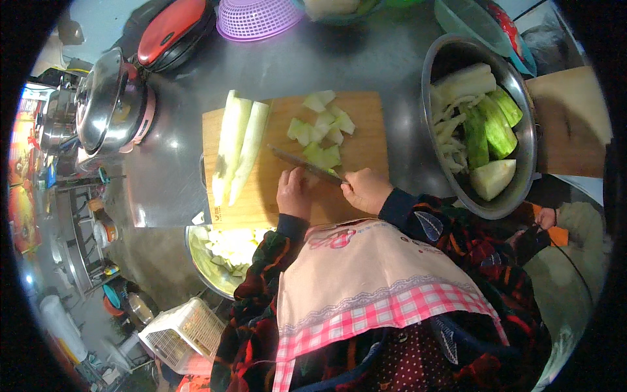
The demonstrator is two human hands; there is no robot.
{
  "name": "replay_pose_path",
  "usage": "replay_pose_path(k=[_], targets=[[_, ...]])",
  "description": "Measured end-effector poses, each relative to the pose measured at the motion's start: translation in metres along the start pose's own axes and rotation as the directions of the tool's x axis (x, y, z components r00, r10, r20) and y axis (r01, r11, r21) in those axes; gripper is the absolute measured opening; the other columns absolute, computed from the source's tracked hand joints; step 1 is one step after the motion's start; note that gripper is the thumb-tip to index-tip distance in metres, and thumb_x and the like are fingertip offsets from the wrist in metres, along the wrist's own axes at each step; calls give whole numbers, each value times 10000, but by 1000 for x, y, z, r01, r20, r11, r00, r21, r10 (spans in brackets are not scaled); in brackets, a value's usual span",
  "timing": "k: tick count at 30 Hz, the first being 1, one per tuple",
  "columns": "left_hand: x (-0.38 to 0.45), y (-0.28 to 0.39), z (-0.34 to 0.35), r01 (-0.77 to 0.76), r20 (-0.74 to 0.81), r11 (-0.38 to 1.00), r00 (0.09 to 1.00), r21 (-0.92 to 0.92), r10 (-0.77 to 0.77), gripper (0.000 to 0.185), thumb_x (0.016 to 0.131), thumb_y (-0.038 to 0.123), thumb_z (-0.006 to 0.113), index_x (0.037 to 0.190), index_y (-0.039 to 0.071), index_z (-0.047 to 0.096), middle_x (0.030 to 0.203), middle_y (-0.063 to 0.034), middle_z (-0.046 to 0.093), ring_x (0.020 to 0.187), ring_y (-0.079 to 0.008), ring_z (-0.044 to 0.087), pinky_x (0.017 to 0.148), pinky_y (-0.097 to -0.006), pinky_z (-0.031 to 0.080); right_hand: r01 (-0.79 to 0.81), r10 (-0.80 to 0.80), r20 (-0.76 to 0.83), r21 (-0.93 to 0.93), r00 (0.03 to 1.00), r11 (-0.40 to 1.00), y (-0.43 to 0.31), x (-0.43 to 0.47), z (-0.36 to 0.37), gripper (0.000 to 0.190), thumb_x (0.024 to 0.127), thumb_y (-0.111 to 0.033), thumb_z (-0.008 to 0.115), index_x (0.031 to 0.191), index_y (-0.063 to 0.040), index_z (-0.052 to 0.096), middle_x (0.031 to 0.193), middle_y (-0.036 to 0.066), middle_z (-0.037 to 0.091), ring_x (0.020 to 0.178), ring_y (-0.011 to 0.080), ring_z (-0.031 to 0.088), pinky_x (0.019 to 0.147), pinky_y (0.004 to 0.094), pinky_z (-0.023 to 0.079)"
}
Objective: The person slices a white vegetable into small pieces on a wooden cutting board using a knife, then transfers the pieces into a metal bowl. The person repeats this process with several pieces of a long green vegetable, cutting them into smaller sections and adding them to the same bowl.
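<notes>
My right hand (367, 190) grips the handle of a kitchen knife (308, 164), its blade slanting up and left across a wooden cutting board (365, 122). My left hand (294, 193) rests on the board just below the blade, fingers curled; whether anything is under them is hidden. Two long, pale peeled gourd strips (234, 142) lie side by side on the board's left part. Beyond the blade are several flat cut gourd pieces (321, 127), and one greener piece (322, 155) lies right against the knife.
A steel basin (426, 98) with gourd chunks (494, 127) stands right. Below the board's near left edge, another bowl (190, 252) holds cut pieces. A lidded pot (100, 103), a red-lidded appliance (171, 29) and a purple plastic basket (259, 19) stand around the steel table (166, 176).
</notes>
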State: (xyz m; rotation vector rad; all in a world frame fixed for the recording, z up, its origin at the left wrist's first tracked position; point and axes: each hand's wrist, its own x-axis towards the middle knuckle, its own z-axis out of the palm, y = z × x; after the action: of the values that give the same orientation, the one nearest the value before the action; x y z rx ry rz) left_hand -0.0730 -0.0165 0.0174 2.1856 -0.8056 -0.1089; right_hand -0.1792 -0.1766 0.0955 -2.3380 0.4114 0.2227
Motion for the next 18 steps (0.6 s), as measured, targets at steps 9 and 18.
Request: replay_pose_path(k=[9, 18], targets=[[-2, -3, -3, 11, -14, 999, 1000, -31, -11, 185, 744, 22, 602, 924, 62, 605, 853, -131, 561, 811, -331, 558, 692, -403, 468, 2, 6, 58, -132, 998, 991, -2, -15, -20, 269, 838, -255, 507, 743, -14, 578, 693, 221, 590, 671, 418, 580, 602, 496, 462], [-8, -7, -2, -44, -64, 999, 997, -4, 44, 183, 747, -19, 613, 924, 20, 588, 836, -140, 554, 697, -298, 577, 605, -358, 485, -22, 21, 19, 25, 1000, 999, -3, -3, -8, 243, 822, -235, 513, 797, -9, 600, 764, 238, 613, 740, 435, 596, 669, 503, 483]])
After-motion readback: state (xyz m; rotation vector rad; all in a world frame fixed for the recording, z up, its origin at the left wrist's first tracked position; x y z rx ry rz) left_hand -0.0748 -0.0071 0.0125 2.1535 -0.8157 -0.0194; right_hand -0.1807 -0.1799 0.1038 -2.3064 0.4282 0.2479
